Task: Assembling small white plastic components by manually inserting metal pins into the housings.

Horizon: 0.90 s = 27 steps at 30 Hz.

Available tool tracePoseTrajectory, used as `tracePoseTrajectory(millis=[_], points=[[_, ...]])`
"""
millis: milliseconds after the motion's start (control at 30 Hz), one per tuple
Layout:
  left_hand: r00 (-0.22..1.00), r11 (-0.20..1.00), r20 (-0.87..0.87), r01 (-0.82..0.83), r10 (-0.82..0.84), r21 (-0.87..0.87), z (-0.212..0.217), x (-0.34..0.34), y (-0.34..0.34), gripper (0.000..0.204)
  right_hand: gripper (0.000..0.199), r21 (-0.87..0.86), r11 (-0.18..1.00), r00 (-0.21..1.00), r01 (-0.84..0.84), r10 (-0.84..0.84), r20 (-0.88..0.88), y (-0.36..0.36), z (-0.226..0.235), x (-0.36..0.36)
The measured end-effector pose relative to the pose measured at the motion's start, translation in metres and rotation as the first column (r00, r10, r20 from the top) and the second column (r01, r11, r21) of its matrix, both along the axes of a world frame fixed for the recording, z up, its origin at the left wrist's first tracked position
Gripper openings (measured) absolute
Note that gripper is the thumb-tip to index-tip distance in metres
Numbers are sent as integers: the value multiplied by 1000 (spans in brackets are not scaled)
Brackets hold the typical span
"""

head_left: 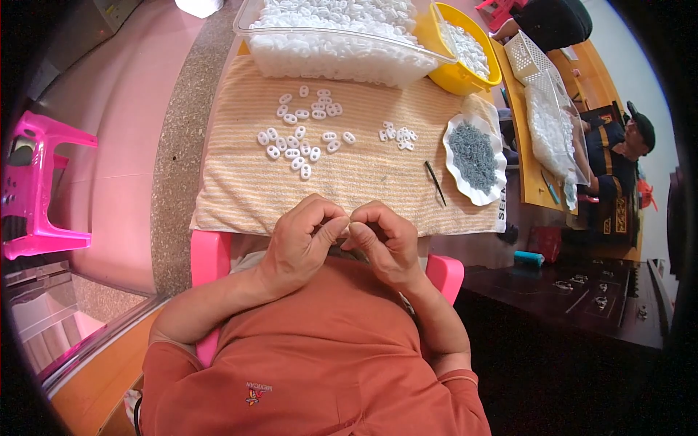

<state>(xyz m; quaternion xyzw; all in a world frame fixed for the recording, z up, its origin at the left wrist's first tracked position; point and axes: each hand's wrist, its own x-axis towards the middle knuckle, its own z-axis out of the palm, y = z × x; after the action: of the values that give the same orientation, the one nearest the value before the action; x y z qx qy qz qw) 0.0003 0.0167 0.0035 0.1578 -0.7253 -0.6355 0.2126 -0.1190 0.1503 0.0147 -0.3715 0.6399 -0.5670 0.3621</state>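
My left hand (308, 234) and my right hand (386, 243) meet at the fingertips just off the near edge of the striped cloth. Thumb and forefinger are pinched on each. What they hold, if anything, is too small and hidden to make out. Beyond them on the cloth (247, 192) lie loose white oval pieces with two holes each (293, 153), in two loose groups. Smaller white pieces (398, 135) form a little cluster to the right. A thin black stick-like tool (435, 183) rests beside a scalloped white dish (452, 163) of tiny grey parts (472, 156).
At the table's far side stands a see-through bin (342, 62) heaped with white pieces, next to a yellow basin (496, 78). A pink stool (43, 182) is at left. On the right, another person (618, 156) sits by a wooden table (538, 178) with more white pieces.
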Motion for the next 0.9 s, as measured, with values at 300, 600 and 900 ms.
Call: tracePoseTrajectory(millis=[300, 600, 900], points=[[997, 976, -67, -54, 41, -210, 3, -2, -1, 9, 10, 35, 999, 995, 9, -12, 99, -2, 0, 1], [996, 905, -79, -75, 46, -419, 6, -2, -3, 10, 3, -7, 1000, 962, 4, -6, -273, -2, -5, 1], [998, 929, -13, -56, 55, -367, 3, -2, -5, 11, 12, -103, 993, 836, 63, -109, -538, -6, 3, -3]])
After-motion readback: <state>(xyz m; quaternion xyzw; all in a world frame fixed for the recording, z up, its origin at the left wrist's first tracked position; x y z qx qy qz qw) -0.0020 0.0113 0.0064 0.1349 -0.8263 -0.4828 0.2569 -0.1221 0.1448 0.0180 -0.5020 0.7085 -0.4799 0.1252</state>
